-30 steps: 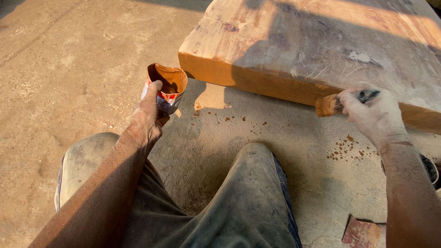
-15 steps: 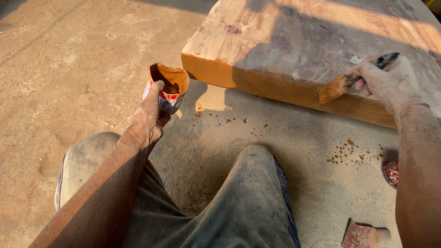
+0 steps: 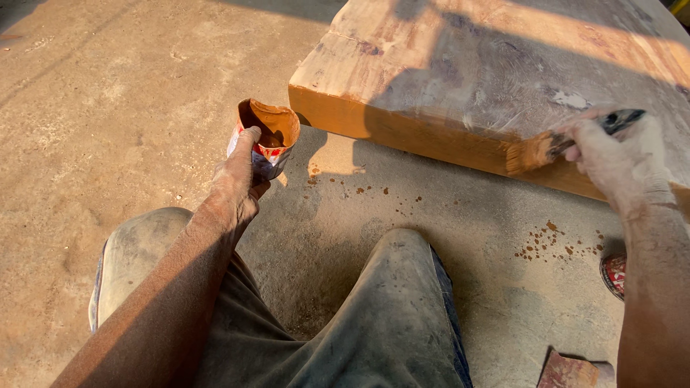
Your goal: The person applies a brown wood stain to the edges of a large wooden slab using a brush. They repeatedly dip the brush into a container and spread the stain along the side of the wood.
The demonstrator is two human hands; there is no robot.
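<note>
My left hand [image 3: 237, 183] held the cup [image 3: 264, 140] of brown paint, fingers wrapped tight around it. My right hand [image 3: 614, 154] squeezed the brush [image 3: 568, 144] against the wood block [image 3: 489, 79].

Over the last second the right hand [image 3: 622, 154] has carried the paintbrush [image 3: 557, 146] up from the lower edge of the wooden slab [image 3: 460, 79], toward 12 o'clock. Half a second ago the hand sat higher on the slab's top; now it has dropped slightly toward 6 o'clock, with the bristles back against the orange side face.
</note>
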